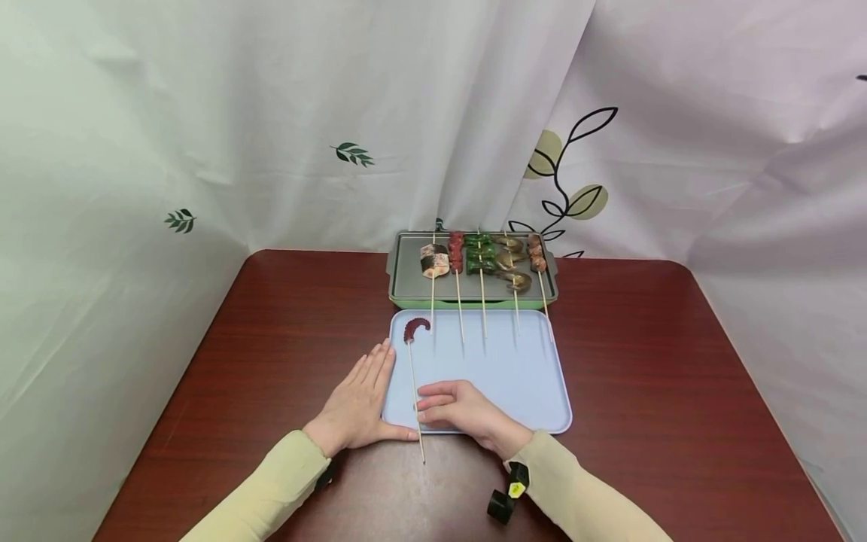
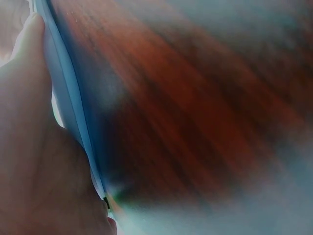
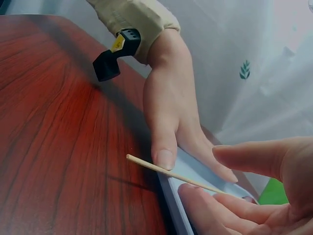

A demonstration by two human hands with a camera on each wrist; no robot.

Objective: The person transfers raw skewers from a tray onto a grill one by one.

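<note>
My left hand (image 1: 359, 399) lay flat and open beside the blue tray (image 1: 542, 391) at lower centre, my right hand (image 1: 460, 410) pinching the light, brittle-looking skewer (image 1: 415, 391) on it low on the stick.

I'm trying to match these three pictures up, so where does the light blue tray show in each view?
Head: the light blue tray lies mid-table, before the green grill pan.
Left wrist: only its edge shows, a blurred strip beside the left hand.
Right wrist: its near corner sits at bottom centre.
Shared landmark: the left hand resting against the tray's edge appears in all three.
</note>
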